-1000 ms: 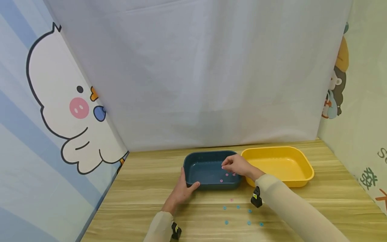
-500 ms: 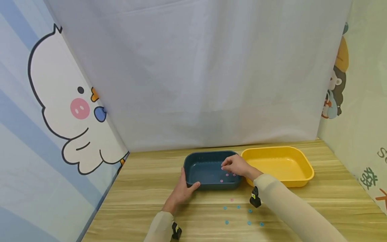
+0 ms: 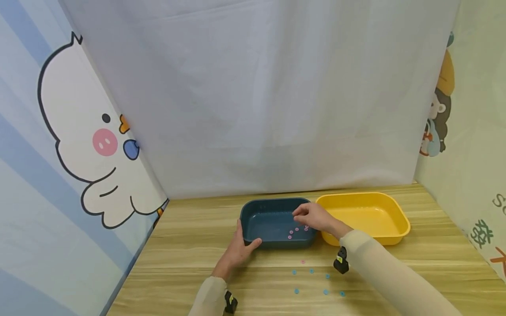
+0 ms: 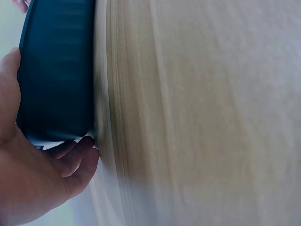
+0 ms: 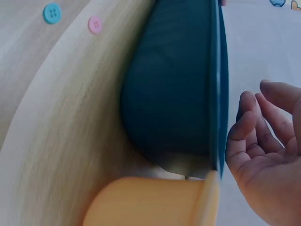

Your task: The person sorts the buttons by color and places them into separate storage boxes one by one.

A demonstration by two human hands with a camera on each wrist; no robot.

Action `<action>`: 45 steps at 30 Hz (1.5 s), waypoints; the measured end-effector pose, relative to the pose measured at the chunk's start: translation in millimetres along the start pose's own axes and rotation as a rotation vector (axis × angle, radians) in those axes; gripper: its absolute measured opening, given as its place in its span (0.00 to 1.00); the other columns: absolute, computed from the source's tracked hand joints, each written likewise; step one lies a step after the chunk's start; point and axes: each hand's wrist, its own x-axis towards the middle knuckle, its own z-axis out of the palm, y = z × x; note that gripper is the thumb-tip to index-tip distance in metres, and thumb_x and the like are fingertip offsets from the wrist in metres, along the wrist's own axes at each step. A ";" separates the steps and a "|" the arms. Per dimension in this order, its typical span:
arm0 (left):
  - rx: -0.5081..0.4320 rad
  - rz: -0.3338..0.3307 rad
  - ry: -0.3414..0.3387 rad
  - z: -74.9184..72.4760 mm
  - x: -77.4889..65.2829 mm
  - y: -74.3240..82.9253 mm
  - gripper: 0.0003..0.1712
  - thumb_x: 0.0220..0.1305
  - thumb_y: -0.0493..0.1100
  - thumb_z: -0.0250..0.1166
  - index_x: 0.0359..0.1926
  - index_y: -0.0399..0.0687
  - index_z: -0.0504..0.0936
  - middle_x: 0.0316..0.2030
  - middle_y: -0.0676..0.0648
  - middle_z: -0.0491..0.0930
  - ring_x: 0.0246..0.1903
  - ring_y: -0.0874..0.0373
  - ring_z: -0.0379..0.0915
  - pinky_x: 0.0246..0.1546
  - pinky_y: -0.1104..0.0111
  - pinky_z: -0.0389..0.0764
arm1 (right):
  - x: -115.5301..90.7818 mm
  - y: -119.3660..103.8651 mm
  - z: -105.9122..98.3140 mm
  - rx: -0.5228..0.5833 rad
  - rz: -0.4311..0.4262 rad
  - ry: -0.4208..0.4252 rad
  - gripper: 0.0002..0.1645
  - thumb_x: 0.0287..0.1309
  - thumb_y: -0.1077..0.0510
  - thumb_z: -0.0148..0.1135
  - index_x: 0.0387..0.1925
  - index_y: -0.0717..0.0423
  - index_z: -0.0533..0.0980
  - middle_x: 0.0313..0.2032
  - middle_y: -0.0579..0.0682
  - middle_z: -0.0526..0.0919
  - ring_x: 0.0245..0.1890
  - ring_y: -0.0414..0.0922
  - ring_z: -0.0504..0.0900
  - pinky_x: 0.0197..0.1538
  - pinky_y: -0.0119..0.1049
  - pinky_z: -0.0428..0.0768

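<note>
Near the far edge of the bench (image 3: 182, 245), the left hand (image 3: 237, 250) grips the blue tub (image 3: 278, 244), inside which a tug could scatter pink buttons (image 3: 297, 229); the right hand (image 3: 314, 217) above, fingers loosely curled, looks empty.

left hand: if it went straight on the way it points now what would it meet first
Most likely the dark blue bin: the left hand is at its near left corner and appears to be touching it, though exact contact is hard to judge.
</note>
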 end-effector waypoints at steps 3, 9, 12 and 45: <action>0.003 -0.005 0.000 0.2 0.6 -0.6 0.56 0.65 0.57 0.60 0.73 0.40 0.31 0.71 0.31 0.39 0.69 0.37 0.41 0.64 0.44 0.50 | -6.4 -2.8 -5.3 0.001 -0.016 -0.008 0.14 0.62 0.61 0.60 0.46 0.67 0.78 0.36 0.53 0.82 0.35 0.52 0.80 0.41 0.42 0.80; 0.000 0.009 0.003 -0.2 0.7 -0.6 0.56 0.65 0.57 0.60 0.73 0.38 0.31 0.71 0.31 0.39 0.69 0.36 0.41 0.64 0.44 0.50 | -20.2 -5.3 -10.9 -0.019 -0.103 -0.050 0.10 0.61 0.62 0.61 0.42 0.64 0.79 0.32 0.51 0.82 0.30 0.52 0.79 0.37 0.44 0.80; 0.008 0.018 0.009 0.1 0.7 -0.7 0.58 0.63 0.59 0.60 0.73 0.37 0.32 0.71 0.32 0.39 0.69 0.37 0.41 0.64 0.44 0.50 | -27.7 -5.2 -11.4 -0.042 -0.147 -0.079 0.09 0.60 0.62 0.61 0.41 0.63 0.80 0.32 0.48 0.82 0.30 0.46 0.79 0.34 0.38 0.79; 0.004 0.041 0.001 0.6 3.1 -3.9 0.56 0.65 0.55 0.60 0.73 0.36 0.31 0.72 0.32 0.37 0.69 0.37 0.40 0.64 0.45 0.50 | -55.6 28.6 24.8 -0.332 -0.298 -0.329 0.08 0.55 0.63 0.64 0.38 0.56 0.83 0.26 0.35 0.78 0.27 0.31 0.72 0.33 0.28 0.75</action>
